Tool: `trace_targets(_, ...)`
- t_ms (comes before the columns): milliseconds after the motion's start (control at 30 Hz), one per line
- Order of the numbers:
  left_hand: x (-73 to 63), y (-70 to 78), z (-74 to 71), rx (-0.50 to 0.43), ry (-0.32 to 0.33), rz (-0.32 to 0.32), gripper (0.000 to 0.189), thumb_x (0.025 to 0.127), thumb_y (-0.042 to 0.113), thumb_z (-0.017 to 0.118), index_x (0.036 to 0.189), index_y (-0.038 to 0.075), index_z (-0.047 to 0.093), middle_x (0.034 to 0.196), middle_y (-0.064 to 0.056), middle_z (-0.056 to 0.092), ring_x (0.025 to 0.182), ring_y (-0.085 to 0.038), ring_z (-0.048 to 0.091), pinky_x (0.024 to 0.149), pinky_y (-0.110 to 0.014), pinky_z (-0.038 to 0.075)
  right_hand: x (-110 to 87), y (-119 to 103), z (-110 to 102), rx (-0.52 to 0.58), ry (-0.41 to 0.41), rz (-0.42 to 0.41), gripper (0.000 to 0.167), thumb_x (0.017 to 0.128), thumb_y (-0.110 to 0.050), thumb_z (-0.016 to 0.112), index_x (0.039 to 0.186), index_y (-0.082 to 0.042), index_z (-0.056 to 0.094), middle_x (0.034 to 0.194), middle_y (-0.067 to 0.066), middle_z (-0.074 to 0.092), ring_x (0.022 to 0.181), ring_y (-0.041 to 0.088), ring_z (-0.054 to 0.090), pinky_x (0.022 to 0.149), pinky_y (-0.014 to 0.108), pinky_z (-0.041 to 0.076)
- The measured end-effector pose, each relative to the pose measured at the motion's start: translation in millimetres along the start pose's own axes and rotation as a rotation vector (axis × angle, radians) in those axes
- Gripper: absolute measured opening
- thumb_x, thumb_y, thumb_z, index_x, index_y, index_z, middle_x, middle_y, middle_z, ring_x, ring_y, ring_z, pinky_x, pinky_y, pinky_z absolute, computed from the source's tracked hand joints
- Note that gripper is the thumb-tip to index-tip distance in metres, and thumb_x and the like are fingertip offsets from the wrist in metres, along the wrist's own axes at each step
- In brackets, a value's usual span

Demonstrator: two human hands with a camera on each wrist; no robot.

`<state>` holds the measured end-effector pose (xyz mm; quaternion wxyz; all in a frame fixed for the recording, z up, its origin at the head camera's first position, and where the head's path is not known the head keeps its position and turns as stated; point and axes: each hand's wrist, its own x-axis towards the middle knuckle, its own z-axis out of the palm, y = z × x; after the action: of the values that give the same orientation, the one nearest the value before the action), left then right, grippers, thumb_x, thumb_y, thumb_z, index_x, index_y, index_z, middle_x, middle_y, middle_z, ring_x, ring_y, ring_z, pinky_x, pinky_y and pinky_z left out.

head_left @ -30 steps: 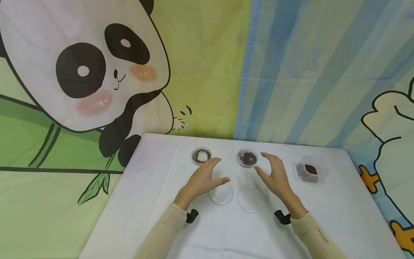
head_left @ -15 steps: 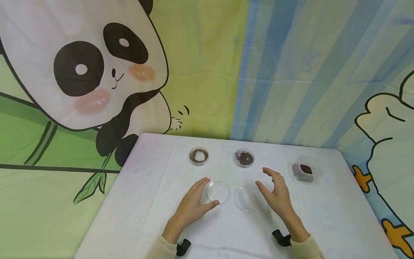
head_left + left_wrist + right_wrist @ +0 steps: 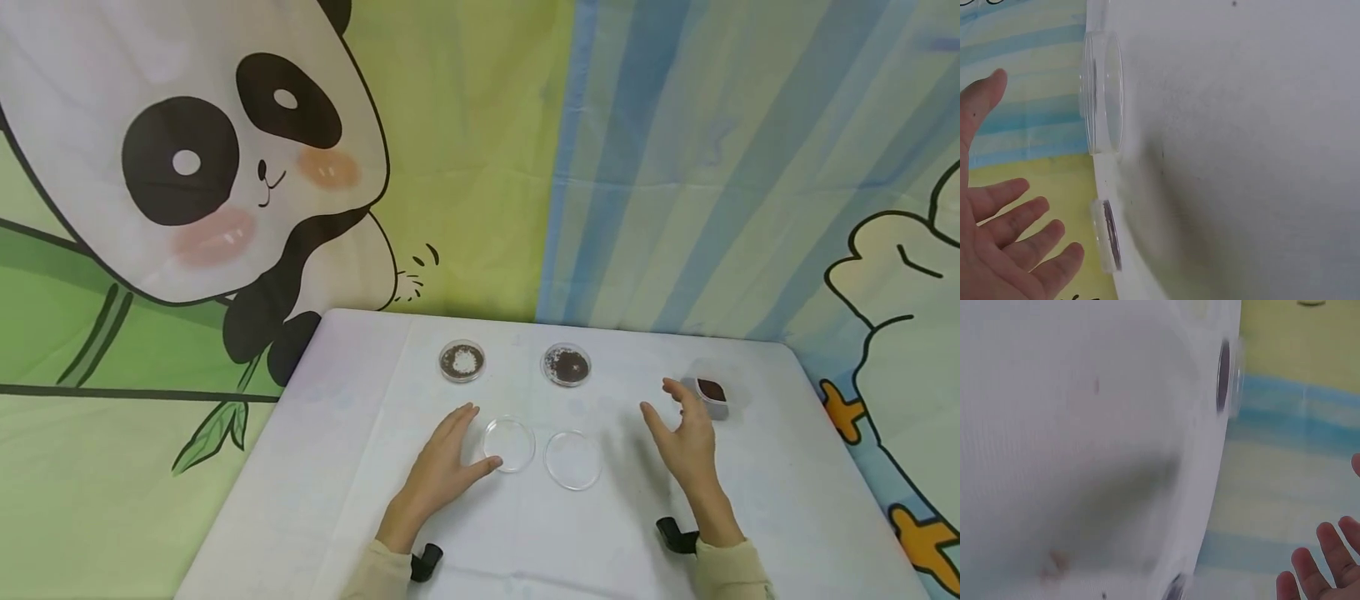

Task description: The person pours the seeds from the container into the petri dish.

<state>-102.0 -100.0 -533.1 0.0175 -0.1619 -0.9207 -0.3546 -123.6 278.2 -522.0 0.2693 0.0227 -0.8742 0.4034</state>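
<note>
My left hand (image 3: pixel 441 467) hovers with fingers spread beside a clear, round petri dish part (image 3: pixel 508 444), its thumb tip overlapping the rim in the head view. A second clear round piece (image 3: pixel 572 460) lies just right of that one. My right hand (image 3: pixel 688 433), fingers loosely bent, holds nothing and overlaps the edge of a small clear container (image 3: pixel 712 400) with dark brown contents. Farther back sit two filled petri dishes: one with dark grains and a white patch (image 3: pixel 462 361), one mostly dark brown (image 3: pixel 566 365). The left wrist view shows the left palm (image 3: pixel 997 244) apart from the dishes.
A white-covered table (image 3: pixel 517 533) carries everything, its far edge close behind the filled dishes. Behind it hangs a printed cloth (image 3: pixel 465 167) with a panda and stripes. Black wrist cameras (image 3: pixel 426 563) stick out inward from both wrists.
My left hand has drawn back from near the left filled dish to beside the clear piece. My right hand has moved right, to the small container. The dishes stay in place.
</note>
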Motion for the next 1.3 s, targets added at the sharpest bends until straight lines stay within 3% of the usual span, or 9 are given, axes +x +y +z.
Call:
trace_targets(233,5.5,-1.8,-0.5,-0.001,-0.098,-0.025,0.09,0.082,0.052,0.079,0.152,0.01,0.041,0.16,-0.012,0.032,0.147,-0.038,0.023,0.114,-0.054,0.028,19.1,25.6,-22.4,-0.092,0.162,0.045,0.052,0.081,0.002,0.079,0.126,0.013,0.057,0.115,0.033,0.057,0.109,0.05,0.047,0.089,0.06,0.034)
trace_targets(300,6.9,-1.9,-0.8,0.006,-0.118,-0.03,0.09,0.082,0.051,0.08,0.152,0.01,0.042,0.159,-0.016,0.03,0.147,-0.042,0.021,0.113,-0.057,0.027,23.0,32.4,-27.4,-0.12,0.178,0.093,0.055,0.082,-0.001,0.079,0.129,0.012,0.055,0.12,0.035,0.054,0.112,0.053,0.044,0.091,0.064,0.031)
trace_targets(500,8.9,-5.4,0.8,0.034,-0.16,-0.052,0.091,0.081,0.054,0.079,0.153,0.013,0.04,0.16,-0.022,0.025,0.146,-0.05,0.013,0.112,-0.062,0.025,30.7,50.4,-35.3,-0.214,0.114,0.365,0.081,0.086,-0.024,0.078,0.15,0.003,0.036,0.144,0.033,0.031,0.132,0.052,0.024,0.1,0.071,0.019)
trace_targets(700,14.2,-7.8,4.2,0.095,-0.181,-0.068,0.095,0.08,0.058,0.078,0.155,0.014,0.038,0.161,-0.021,0.024,0.146,-0.051,0.011,0.115,-0.061,0.018,34.8,65.0,-40.0,-0.233,0.013,0.533,0.105,0.087,-0.044,0.075,0.157,0.004,0.013,0.153,0.034,0.016,0.139,0.053,0.014,0.106,0.072,0.016)
trace_targets(933,17.7,-9.9,6.1,0.131,-0.216,-0.079,0.095,0.079,0.058,0.078,0.154,0.017,0.04,0.16,-0.023,0.024,0.145,-0.052,0.013,0.115,-0.063,0.012,35.9,74.5,-40.3,-0.212,-0.069,0.629,0.115,0.086,-0.054,0.072,0.155,0.008,0.004,0.153,0.04,0.01,0.139,0.058,0.014,0.104,0.074,0.022)
trace_targets(1133,17.7,-10.7,7.0,0.147,-0.249,-0.08,0.089,0.079,0.058,0.077,0.153,0.023,0.043,0.159,-0.027,0.025,0.144,-0.055,0.012,0.111,-0.071,0.01,36.9,79.7,-39.8,-0.201,-0.087,0.668,0.115,0.086,-0.054,0.071,0.155,0.008,0.002,0.148,0.04,0.022,0.136,0.058,0.022,0.103,0.072,0.026)
trace_targets(1300,17.0,-11.3,8.9,0.161,-0.262,-0.084,0.084,0.081,0.057,0.076,0.152,0.026,0.044,0.158,-0.029,0.025,0.144,-0.055,0.013,0.107,-0.076,0.01,37.0,78.9,-39.3,-0.166,-0.081,0.676,0.113,0.088,-0.053,0.07,0.156,0.006,0.001,0.149,0.04,0.021,0.135,0.058,0.025,0.104,0.069,0.028)
